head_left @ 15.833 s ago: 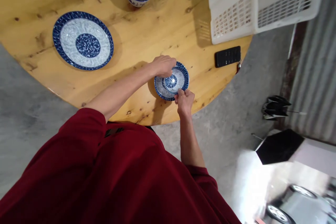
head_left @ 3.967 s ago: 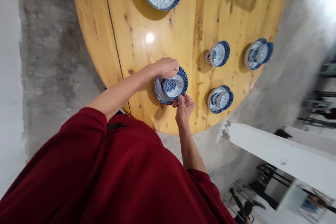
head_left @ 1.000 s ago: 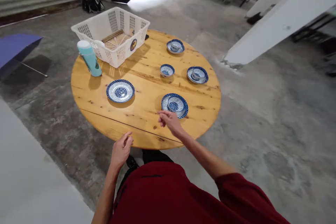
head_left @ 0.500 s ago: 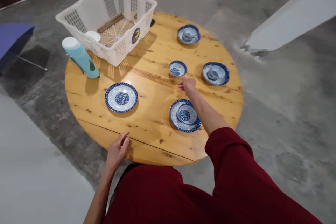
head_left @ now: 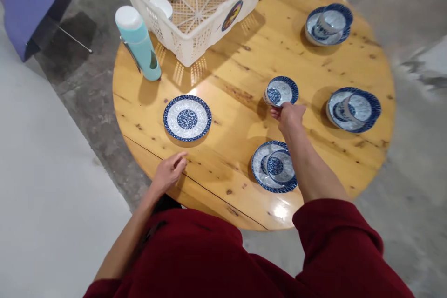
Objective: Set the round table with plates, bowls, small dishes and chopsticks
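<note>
My right hand (head_left: pixel 290 114) is closed on the near rim of a small blue-and-white bowl (head_left: pixel 282 90) toward the middle of the round wooden table (head_left: pixel 230 121). Its fingertips are partly hidden beneath the rim. My left hand (head_left: pixel 171 171) hovers by the table's near edge, fingers loosely apart and holding nothing. Just beyond it lies a bare blue-and-white plate (head_left: pixel 187 118). Another plate (head_left: pixel 258 167) with a bowl (head_left: pixel 280 166) on it sits below my right forearm, which covers part of its right side.
Two more plate-and-bowl sets stand at the right, one bowl (head_left: pixel 356 107) nearer and one bowl (head_left: pixel 331 21) farther back. A white plastic basket (head_left: pixel 206 39) holds a white cup (head_left: pixel 162 7). Beside it stands a light-blue bottle (head_left: pixel 139 46); a purple umbrella (head_left: pixel 38 2) lies on the floor.
My right hand has come to the bowl's near rim and taken hold of it. My view has shifted left and closer, so the dishes appear farther right. My left hand stays near the table edge.
</note>
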Available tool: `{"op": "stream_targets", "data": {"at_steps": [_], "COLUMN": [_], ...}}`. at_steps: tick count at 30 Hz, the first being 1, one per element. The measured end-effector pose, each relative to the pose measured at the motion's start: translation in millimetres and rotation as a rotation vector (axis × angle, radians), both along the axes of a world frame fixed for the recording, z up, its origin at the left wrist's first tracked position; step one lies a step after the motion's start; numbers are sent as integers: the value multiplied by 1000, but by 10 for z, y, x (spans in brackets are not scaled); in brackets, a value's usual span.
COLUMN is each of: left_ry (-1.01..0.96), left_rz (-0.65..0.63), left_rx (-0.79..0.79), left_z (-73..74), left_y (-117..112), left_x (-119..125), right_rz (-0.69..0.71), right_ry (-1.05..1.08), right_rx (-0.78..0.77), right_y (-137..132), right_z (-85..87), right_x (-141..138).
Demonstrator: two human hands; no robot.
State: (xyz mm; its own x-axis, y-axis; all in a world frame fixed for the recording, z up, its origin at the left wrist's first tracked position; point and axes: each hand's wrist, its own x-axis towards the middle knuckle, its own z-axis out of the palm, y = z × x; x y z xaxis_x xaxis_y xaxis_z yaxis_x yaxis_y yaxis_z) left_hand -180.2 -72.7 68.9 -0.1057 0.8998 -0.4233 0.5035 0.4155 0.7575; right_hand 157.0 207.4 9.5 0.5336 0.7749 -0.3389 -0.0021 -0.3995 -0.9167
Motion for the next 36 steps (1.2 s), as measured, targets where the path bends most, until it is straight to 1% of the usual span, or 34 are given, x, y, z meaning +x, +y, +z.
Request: {"op": "stream_targets", "data": {"at_steps": [2, 4, 6, 8, 11, 14, 17, 21, 25, 28, 31, 36], "left_ry": [-26, -84, -147, -174, -185, -162, -62, 70, 142, 169, 190, 201], "left_rz": [-32, -33, -33, -77, -161, -252, -295, -361, -428, -451, -472, -500], "left_rx": [57, 122, 181, 220, 259, 265, 280, 298, 261, 221, 219, 226], "left_z": [5, 20, 43, 72, 106, 87, 12, -89, -114, -113, -133, -210], "left_y": [218, 484, 777, 1063, 1409, 1609, 1701, 1769, 1828, 1850, 1848, 1834], "left_x": [-112, -232, -339, -422, -510, -593, -693, -810, -861, -884, -913, -947], "right_rz": [52, 154, 251, 327, 422, 478, 473, 451, 438, 434, 443, 435], "right_ry": [14, 50, 86, 104, 106, 101, 94, 81, 61, 50, 52, 46], "right_rx": [-51, -57, -63, -83, -101, -116, -142, -159, -177, -196, -213, -222], "right_y": [-223, -482, -730, -935, -1140, -1257, -1334, -1411, -1463, -1490, -1518, -1561], "right_z": [131, 292, 447, 555, 595, 527, 428, 329, 281, 255, 226, 191], "right_x": [-149, -362, -631, -938, -1400, -1777, -2027, -2191, -2245, -2259, -2272, -2305]}}
